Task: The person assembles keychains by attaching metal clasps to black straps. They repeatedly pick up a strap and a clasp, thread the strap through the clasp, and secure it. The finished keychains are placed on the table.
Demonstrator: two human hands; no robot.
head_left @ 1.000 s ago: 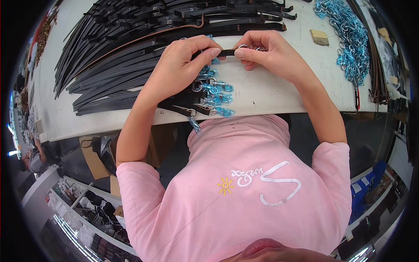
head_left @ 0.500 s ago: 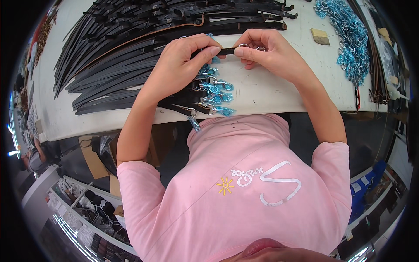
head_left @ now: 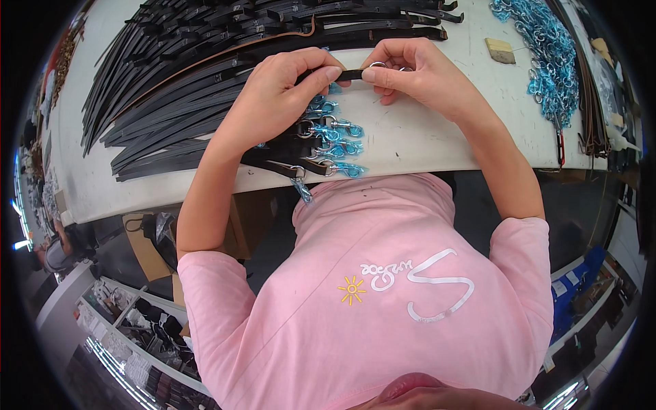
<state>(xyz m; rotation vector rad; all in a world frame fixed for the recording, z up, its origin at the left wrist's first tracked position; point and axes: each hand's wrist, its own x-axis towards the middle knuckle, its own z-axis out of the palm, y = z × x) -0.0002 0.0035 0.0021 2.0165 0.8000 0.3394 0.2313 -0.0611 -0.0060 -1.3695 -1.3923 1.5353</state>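
A black leather strap (head_left: 352, 74) is stretched between my two hands above the table. My left hand (head_left: 290, 92) pinches it between thumb and curled fingers. At the other end, my right hand (head_left: 413, 72) also pinches the strap, with metal rings (head_left: 380, 65) showing at its fingers. Below my left hand lie finished-looking strap ends with metal snap hooks (head_left: 348, 147) wrapped in blue film. One wrapped snap hook (head_left: 301, 190) hangs over the table's near edge. The strap's part inside each grip is hidden by my fingers.
Many black straps (head_left: 171, 123) lie fanned out on the white table (head_left: 437, 140), with more piled behind (head_left: 225, 27). A small tan block (head_left: 500, 51) sits at the far right. Beside it is a heap of blue-wrapped snap hooks (head_left: 547, 68), then dark hanging straps (head_left: 593, 116).
Both hands have shifted slightly away from me and to the left, still pinching the strap. A bit more of the strap shows between them.
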